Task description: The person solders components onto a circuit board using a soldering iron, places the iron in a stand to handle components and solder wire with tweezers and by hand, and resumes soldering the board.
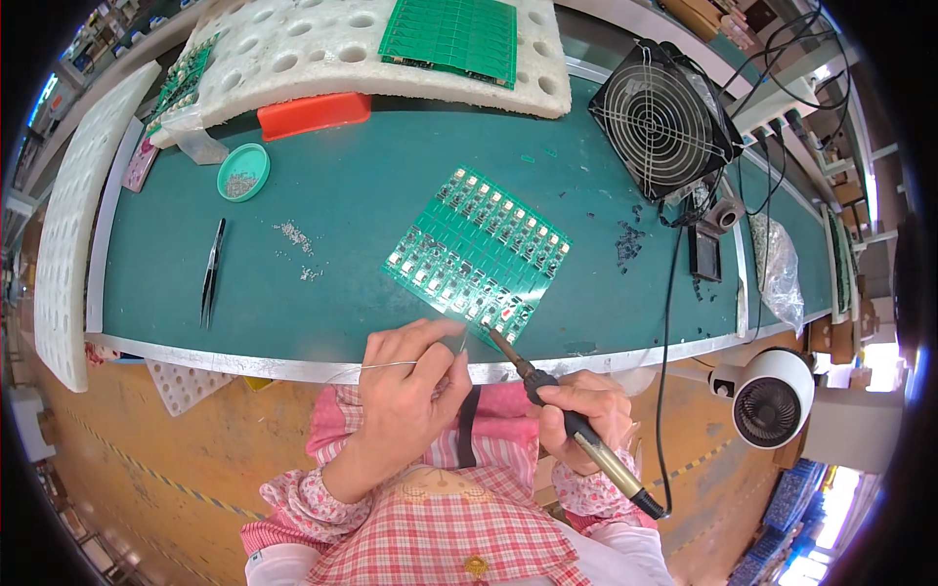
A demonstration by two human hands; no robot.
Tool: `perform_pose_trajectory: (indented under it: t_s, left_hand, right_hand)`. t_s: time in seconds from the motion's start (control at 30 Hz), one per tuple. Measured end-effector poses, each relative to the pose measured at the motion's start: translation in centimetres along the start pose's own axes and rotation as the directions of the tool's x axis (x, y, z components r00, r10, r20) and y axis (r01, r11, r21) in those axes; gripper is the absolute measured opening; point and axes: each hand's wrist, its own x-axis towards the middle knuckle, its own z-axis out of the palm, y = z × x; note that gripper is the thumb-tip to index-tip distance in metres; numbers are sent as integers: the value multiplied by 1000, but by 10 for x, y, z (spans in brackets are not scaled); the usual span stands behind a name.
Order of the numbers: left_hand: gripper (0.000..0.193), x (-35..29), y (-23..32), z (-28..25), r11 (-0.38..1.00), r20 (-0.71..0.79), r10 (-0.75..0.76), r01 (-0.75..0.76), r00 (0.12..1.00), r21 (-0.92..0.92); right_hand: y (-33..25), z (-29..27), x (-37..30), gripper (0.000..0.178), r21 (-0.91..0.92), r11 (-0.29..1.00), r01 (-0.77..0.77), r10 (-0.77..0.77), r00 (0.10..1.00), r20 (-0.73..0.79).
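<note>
A green circuit board panel [489, 239] with rows of small parts lies at an angle near the table's front edge. My left hand [408, 386] is closed on a thin solder wire [393, 364], fingertips close to the panel's near edge. A soldering iron [608, 461] with a dark and gold handle is gripped in my right hand [592, 410]. Its tip points up and left to the near row of parts, close to the left fingertips. Whether the tip touches the board I cannot tell.
Tweezers [212, 273] and a teal dish [243, 173] of tiny parts lie left, with loose metal bits nearby. A black fan [653, 122] stands far right, beside an iron stand [718, 217]. White foam [293, 61] holding green boards spans the back. The iron's cord [668, 342] hangs over the edge.
</note>
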Motion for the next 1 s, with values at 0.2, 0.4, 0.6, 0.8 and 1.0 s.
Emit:
perform_pose_trajectory:
  t_s: [0.2, 0.4, 0.6, 0.8, 1.0]
  left_hand:
    - [16, 1, -1, 0, 1000, 14, 3, -3, 1000, 6]
    - [16, 2, -1, 0, 1000, 8, 9, -9, 1000, -6]
    - [14, 5, -1, 2, 1000, 2, 7, -7, 1000, 2]
    - [17, 5, -2, 4, 999, -8, 25, -25, 1000, 23]
    - [14, 2, -2, 3, 1000, 2, 14, -14, 1000, -1]
  right_hand:
    - [2, 9, 6, 26, 23, 999, 29, -27, 995, -99]
    - [6, 6, -5, 19, 100, 988, -119, 132, 981, -139]
    - [10, 5, 10, 12, 461, 771, -439, 560, 812, -162]
    - [35, 3, 22, 14, 534, 660, -529, 662, 746, -80]
    - [36, 1, 20, 16, 574, 623, -531, 689, 721, -80]
